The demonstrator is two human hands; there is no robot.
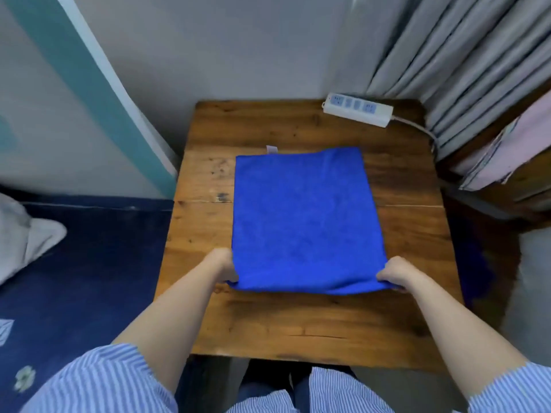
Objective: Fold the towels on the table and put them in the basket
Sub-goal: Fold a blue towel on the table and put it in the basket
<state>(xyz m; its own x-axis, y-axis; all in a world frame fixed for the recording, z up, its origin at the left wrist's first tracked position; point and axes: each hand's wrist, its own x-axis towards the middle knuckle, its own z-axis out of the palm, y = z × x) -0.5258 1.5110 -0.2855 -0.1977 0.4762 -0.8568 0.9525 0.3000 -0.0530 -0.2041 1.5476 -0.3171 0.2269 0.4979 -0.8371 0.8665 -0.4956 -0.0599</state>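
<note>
A blue towel lies flat on the wooden table, folded into a rectangle, with a small white tag at its far left corner. My left hand pinches the towel's near left corner. My right hand pinches the near right corner, fingers curled over the edge. The near edge is lifted slightly off the table. No basket is in view.
A white power strip with its cable lies at the table's far right. Grey curtains hang on the right above a stack of pink cloth. A dark blue bed with a grey cloth is on the left.
</note>
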